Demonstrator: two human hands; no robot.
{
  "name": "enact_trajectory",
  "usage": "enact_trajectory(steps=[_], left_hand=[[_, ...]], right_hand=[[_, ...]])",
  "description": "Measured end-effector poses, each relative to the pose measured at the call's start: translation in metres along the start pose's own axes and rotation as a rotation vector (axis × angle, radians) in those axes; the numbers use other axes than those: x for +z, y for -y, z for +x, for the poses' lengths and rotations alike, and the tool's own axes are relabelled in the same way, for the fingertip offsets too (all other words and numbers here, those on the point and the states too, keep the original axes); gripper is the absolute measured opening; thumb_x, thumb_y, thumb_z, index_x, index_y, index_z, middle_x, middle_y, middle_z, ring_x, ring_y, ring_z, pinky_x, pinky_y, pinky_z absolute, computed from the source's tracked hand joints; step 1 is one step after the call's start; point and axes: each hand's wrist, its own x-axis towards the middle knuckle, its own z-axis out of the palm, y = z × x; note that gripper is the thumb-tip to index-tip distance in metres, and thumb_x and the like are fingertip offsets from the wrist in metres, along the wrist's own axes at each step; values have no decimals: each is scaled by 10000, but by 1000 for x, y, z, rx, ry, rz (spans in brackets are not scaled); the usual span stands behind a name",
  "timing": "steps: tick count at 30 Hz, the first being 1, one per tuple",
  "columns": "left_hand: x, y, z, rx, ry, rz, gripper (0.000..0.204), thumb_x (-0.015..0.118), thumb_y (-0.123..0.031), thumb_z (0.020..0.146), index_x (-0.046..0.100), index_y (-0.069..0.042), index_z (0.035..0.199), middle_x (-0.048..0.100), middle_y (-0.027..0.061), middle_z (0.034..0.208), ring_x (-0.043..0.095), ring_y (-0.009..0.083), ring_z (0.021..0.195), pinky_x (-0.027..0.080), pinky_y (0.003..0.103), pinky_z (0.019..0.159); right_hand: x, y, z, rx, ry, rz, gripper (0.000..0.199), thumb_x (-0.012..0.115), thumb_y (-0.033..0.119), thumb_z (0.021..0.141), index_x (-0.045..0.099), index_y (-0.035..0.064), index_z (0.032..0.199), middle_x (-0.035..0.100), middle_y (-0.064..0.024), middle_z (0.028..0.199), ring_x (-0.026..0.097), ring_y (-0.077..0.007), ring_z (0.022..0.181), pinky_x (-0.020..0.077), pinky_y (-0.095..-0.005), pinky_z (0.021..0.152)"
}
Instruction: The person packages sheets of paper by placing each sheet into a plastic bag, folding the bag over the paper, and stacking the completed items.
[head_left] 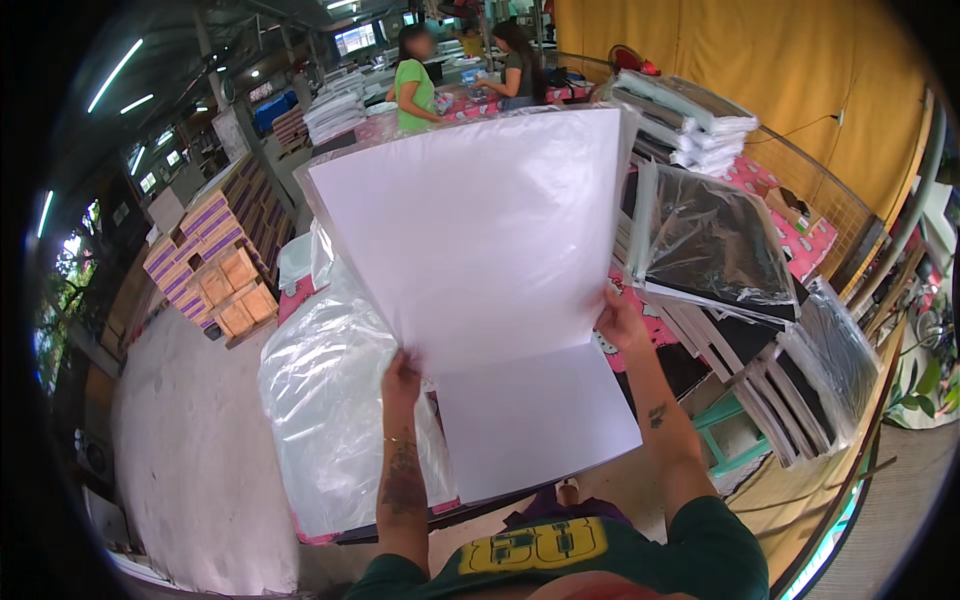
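A large white sheet [480,220], with clear plastic showing along its top and side edges, is raised and tilted in front of me. My left hand [402,378] grips its lower left edge, with the fingers partly blurred. At the lower right edge, my right hand [622,320] is closed on the same sheet. Below it, close to my body, lies another white sheet [540,420] on the table. A pile of clear plastic sleeves [335,410] sits just left of my left hand.
Plastic-wrapped black boards [710,240] are stacked at right, above a green stool [735,435]. Boxes [215,225] stand at left on the concrete floor [190,440]. Two people [412,88] work at the far end of the table. A yellow curtain [780,70] hangs along the right.
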Motion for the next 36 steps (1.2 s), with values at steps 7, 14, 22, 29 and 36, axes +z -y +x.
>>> enact_trajectory(steps=[7,14,22,29,36], left_hand=[[10,19,-14,427,154,966,250,517,-78,873,519,34,1096,550,47,888,516,126,806,430,257,730],[155,47,-11,292,606,929,387,494,-84,879,461,21,1250,561,79,1130,505,140,1011,368,264,911],[283,185,-8,-216,714,577,241,559,-193,881,544,27,981,596,91,837,634,200,703,541,316,647],[343,278,-16,-216,557,445,162,534,-45,856,534,70,970,589,119,825,656,232,735,561,311,659],[336,308,-12,-203,501,581,273,537,-53,859,514,123,1066,588,158,904,657,241,782,561,303,679]], right_hand=[[-22,-41,-43,-224,-388,-941,250,540,173,889,531,25,1091,587,-66,932,534,-184,863,422,-278,820],[66,88,-124,-431,-497,-1608,416,616,180,849,509,-30,1191,589,-139,1099,543,-202,990,416,-325,884],[24,290,-191,-531,-582,-1013,446,557,147,863,442,-7,1265,568,-110,1151,574,-195,988,454,-308,862],[-49,398,-187,-312,-619,-1173,465,583,215,864,453,-12,1249,578,-126,1115,578,-212,963,455,-329,846],[-18,350,-159,-588,-772,-2560,587,666,405,750,499,92,1217,530,-184,1133,529,-363,1015,439,-445,849]])
